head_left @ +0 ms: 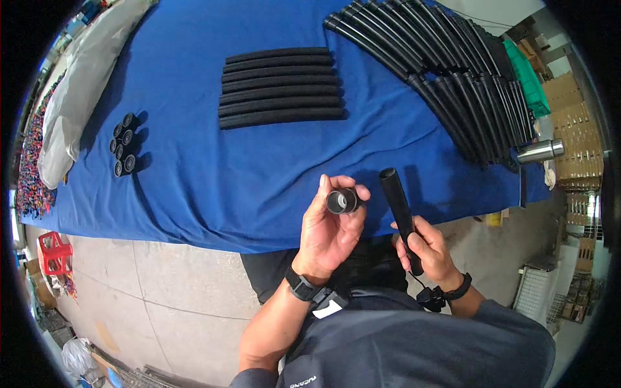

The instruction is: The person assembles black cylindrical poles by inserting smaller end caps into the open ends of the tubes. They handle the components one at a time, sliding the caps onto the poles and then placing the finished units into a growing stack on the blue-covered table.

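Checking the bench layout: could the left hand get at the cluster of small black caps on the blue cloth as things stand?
Probably not freely: the left hand already grips a short black ring, and the caps sit well off to its left. The blue cloth between shows nothing in the way.

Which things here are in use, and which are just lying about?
In use: cap in left hand; black tube in right hand.

Lying about: foam sleeves, tube pile, spare caps, steel flask, red stool, grey bag.
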{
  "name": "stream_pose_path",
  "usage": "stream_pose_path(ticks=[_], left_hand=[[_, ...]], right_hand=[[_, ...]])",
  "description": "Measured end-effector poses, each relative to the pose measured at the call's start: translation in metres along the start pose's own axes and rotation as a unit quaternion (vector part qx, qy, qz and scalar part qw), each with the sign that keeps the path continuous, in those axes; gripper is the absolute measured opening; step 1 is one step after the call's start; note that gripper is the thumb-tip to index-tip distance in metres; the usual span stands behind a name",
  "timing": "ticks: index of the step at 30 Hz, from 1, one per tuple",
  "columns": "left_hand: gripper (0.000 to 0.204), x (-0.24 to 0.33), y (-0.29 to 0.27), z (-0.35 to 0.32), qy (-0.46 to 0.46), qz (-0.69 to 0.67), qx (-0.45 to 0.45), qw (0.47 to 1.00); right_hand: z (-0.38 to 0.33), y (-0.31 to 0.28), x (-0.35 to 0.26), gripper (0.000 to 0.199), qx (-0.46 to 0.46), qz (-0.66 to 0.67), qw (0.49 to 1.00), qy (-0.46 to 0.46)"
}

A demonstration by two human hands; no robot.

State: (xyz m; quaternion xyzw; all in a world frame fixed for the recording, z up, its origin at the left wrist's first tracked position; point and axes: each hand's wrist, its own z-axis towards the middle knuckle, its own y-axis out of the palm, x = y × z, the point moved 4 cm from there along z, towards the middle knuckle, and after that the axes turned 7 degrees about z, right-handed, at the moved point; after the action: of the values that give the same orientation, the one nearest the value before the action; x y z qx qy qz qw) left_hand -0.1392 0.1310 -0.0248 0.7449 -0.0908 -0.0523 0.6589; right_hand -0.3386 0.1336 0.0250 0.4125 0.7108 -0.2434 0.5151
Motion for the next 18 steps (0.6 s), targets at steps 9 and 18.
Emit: stream_pose_path(ticks=[9,18], left_hand=[[0.053,-0.021,0.008,0.006,-0.075,0.025,-0.044,0.996],[0.045,0.021,0.006,0.025,0.033,0.141,0.049,0.988]], right_hand=[[-0.01,-0.012,-0.003,0.044,0.04,0.028,0.999,-0.007],[0.001,0.0,0.002,0.041,-0.017,0.07,0.997,0.002]])
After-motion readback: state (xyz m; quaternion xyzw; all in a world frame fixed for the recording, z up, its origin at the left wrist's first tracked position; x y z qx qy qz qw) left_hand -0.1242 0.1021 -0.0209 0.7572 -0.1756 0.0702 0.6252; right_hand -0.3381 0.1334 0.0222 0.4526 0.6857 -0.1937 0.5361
